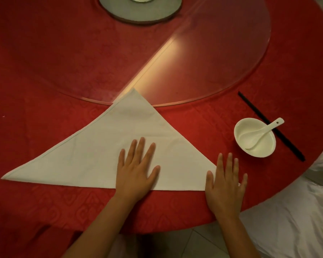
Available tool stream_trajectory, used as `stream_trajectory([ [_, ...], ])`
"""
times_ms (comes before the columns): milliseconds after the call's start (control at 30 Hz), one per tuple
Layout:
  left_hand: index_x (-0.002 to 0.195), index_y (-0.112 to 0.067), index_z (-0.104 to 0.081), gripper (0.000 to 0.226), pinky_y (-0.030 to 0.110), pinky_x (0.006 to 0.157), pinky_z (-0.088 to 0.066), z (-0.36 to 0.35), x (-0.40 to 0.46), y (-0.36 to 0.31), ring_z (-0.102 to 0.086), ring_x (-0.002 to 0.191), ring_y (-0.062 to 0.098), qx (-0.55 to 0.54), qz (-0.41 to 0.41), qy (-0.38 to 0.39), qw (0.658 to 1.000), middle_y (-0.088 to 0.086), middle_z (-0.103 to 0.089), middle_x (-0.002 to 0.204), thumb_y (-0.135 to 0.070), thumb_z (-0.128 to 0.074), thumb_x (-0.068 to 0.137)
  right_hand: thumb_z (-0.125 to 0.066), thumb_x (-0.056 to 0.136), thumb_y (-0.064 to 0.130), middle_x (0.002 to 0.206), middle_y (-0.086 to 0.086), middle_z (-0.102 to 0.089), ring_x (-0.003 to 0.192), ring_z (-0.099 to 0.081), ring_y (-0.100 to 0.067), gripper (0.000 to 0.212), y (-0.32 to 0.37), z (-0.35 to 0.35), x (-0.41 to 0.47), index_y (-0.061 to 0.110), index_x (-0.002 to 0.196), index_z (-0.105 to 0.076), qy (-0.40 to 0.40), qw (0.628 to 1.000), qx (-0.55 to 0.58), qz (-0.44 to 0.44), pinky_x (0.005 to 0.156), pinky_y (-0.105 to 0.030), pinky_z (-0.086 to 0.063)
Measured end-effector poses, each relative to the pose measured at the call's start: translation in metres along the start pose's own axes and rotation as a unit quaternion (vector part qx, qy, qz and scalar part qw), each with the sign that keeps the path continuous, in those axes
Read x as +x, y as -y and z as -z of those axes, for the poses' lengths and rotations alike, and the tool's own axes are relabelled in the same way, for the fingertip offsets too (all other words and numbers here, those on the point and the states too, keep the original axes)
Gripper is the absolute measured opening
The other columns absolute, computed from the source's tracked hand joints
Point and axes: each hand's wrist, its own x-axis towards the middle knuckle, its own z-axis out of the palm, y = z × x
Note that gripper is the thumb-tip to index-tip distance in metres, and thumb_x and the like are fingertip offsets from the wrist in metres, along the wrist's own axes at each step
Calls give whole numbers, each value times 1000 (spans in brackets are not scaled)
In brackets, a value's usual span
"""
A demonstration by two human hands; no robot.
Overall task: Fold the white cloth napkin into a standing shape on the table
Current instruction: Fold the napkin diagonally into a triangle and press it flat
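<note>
The white cloth napkin [93, 155] lies flat on the red tablecloth [45, 81], folded into a large triangle with its long edge toward me and its apex pointing away onto the glass. My left hand [137, 171] rests palm down on the napkin near the middle of the long edge, fingers spread. My right hand [226, 185] lies flat over the napkin's right corner, partly on the tablecloth, fingers apart. Neither hand grips the cloth.
A glass turntable [213, 71] covers the table's centre, with a grey round base [140, 13] at the top. A white bowl [254, 144] with a white spoon [263, 131] and black chopsticks [268, 123] sit to the right. The table edge curves just below my hands.
</note>
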Motion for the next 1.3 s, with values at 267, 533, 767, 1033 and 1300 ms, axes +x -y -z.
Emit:
stream_trajectory([
  [267,147,-34,-8,66,49,114,-6,17,-17,78,-1,144,18,3,87,-22,996,2,-7,158,-57,-19,86,-15,88,47,155,-15,-15,144,-8,-28,64,12,11,-4,18,145,-8,-19,1000,6,-14,111,-63,-9],
  [533,148,-30,-16,59,49,114,-7,16,-17,76,-5,145,21,-3,79,-39,996,3,-8,157,-46,-20,91,-26,93,36,156,-6,-7,145,-5,-24,58,179,8,-26,23,148,-9,-31,978,57,199,115,-51,-3],
  [767,147,-29,-21,55,46,114,-5,21,-20,85,-7,144,20,-19,50,-32,998,3,-16,156,-41,-23,93,-27,93,39,155,-4,-6,144,-8,-24,59,190,-23,-25,25,147,-9,27,977,7,211,113,-52,-9],
  [1033,147,-29,-17,55,43,116,-5,35,-32,164,-6,144,19,7,53,-24,998,-1,-11,156,-42,-18,94,-17,91,41,155,-2,-6,143,-3,-21,58,192,-20,-25,26,147,-9,40,978,26,205,113,-51,-5],
  [1300,146,-31,-7,56,45,114,-4,51,-59,253,-1,143,14,18,121,-18,992,-3,-4,156,-44,-14,92,-16,91,40,155,-1,-3,143,0,-19,58,194,-18,-26,27,146,-7,48,977,30,205,114,-51,-4],
])
